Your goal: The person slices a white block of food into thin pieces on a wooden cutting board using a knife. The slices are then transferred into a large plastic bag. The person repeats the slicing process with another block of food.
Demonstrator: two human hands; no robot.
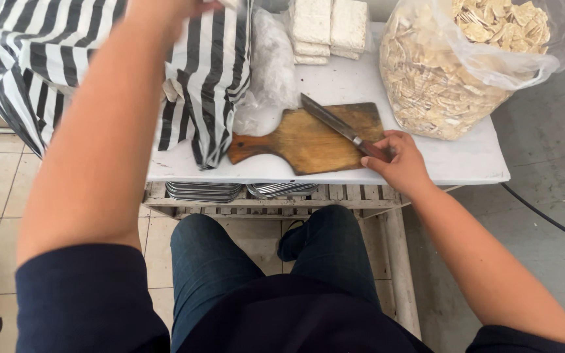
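Head view, looking down. Right hand (pixel 400 163) at near edge of white rectangular worktop (pixel 465 167), fingers curled round the reddish-brown handle of a long steel-bladed knife (pixel 338 124); blade lies flat, diagonal, across a worn wooden cutting board w/ short handle (pixel 308 140), tip pointing up-left. Board sits near worktop's front edge, its handle end just beside a black-and-white striped plastic bag (pixel 210 72).

Left arm raised across the left of frame; left hand (pixel 194 6) at the top border, over the striped bag, mostly cut off: grip not determinable.

For a clean pick-up, judged from this pose: close fully on the handle, keep edge turned away from the body, lift blade clear of board before swinging; board overhangs nothing, so should stay put.

Also on worktop: pale rectangular pressed blocks, stacked (pixel 328 29); large clear plastic bag of pale flat chips (pixel 452 72); crumpled clear bag (pixel 269 72). Stacked metal trays (pixel 204 191) on slatted shelf below.

Hidden/unclear: striped bag's contents; knife edge direction; thumb of right hand; rear part of worktop.
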